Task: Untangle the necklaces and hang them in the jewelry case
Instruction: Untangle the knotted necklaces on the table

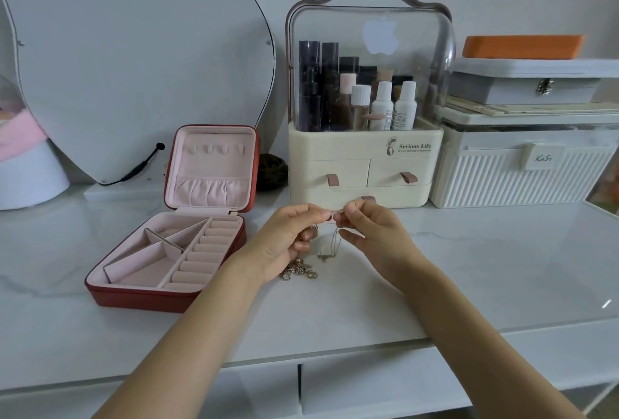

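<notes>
Both hands pinched a thin gold chain necklace (330, 241) just right of the open red jewelry case with pink lining (174, 237).
Left hand (288, 241) and right hand (371, 237) gripped its top; gold tangled jewelry (299, 272) lay below the left hand, beside the case.

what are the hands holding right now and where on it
Both hands pinch a thin gold necklace chain at its top: left hand and right hand fingertips meet there, and the rest dangles to the tabletop. Whether that is the clasp cannot be told.
</notes>
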